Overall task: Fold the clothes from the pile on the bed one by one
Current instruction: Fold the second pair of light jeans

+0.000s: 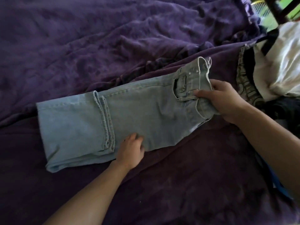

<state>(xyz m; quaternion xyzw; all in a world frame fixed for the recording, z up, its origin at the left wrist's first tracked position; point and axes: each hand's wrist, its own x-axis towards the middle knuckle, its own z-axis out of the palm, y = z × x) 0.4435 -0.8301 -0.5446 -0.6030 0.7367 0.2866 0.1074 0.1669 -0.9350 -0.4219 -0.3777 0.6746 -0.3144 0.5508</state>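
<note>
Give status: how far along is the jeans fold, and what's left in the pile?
Done: the light-blue jeans lie with legs stacked and the hems folded back up over the thighs. In hand: the right hand grips the waistband; the left hand rests on the near edge, grip unclear. Left: the final fold of the waist end, then the pile at right, with white, dark and patterned garments still crumpled.

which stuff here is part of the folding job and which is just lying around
In the job: jeans, gripped at the waistband by the right hand, left hand at their near edge; pile of clothes.
Lying about: purple bedspread; dark frame, top right.
</note>
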